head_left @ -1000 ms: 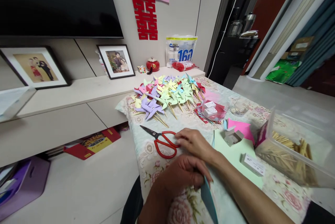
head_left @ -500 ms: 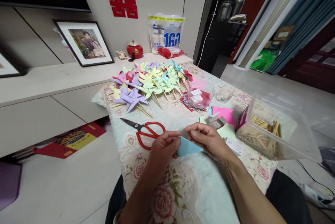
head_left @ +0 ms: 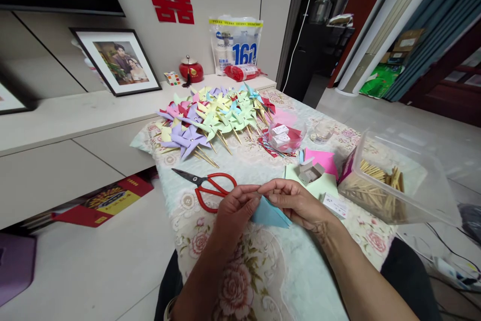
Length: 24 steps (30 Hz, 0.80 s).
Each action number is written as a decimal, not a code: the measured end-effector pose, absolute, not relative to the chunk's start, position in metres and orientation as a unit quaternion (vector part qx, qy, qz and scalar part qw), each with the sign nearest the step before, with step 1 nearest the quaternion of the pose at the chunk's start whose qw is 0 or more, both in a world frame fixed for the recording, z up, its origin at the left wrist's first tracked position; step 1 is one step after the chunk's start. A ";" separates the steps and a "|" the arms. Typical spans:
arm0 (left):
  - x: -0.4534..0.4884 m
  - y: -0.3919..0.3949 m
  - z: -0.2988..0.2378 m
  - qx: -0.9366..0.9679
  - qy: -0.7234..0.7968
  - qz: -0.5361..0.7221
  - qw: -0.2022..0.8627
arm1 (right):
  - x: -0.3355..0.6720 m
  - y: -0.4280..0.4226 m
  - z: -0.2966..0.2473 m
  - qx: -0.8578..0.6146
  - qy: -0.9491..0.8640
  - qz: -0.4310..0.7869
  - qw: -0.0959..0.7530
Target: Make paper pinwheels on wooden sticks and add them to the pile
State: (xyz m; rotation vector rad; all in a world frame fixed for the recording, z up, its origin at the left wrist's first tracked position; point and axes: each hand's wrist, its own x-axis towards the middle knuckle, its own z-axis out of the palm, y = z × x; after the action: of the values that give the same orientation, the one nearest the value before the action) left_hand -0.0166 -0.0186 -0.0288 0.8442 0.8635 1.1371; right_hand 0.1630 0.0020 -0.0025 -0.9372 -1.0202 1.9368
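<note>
Between my two hands is a piece of blue paper [head_left: 269, 215], folded into a triangle, held just above the tablecloth. My left hand [head_left: 240, 207] pinches its upper left corner between thumb and fingers. With thumb and fingertips, my right hand [head_left: 291, 201] grips the upper right edge, its fingertips meeting those of the left. Red-handled scissors [head_left: 214, 186] lie open on the cloth beside my left hand. Past the scissors, a pile of paper pinwheels [head_left: 218, 115] on sticks covers the far end of the table.
A clear plastic bin [head_left: 376, 201] of wooden sticks stands at the right. Near my right hand are a small open box [head_left: 311, 173], a white box [head_left: 334, 205] and pink paper [head_left: 323, 162]. A clear bowl [head_left: 287, 138] with small boxes sits behind them.
My right hand has moved left onto the blue paper, so its fingertips now meet my left hand's. The paper has tilted slightly, and the whole view has shifted a little.
</note>
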 end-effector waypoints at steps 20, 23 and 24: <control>-0.011 -0.022 -0.017 0.316 0.392 0.482 0.717 | 0.159 0.000 -0.003 -0.420 -0.494 0.671 0.360; -0.019 -0.024 -0.017 0.336 0.414 0.493 0.688 | 0.159 0.000 0.000 -0.452 -0.510 0.645 0.346; -0.021 -0.024 -0.019 0.341 0.418 0.501 0.677 | 0.159 0.000 0.000 -0.457 -0.513 0.639 0.346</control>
State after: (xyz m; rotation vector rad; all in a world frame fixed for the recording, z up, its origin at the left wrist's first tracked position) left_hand -0.0214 -0.0240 -0.0185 0.7656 0.9393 1.1254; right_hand 0.1590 0.0001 0.0003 -1.1860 -1.3306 1.6587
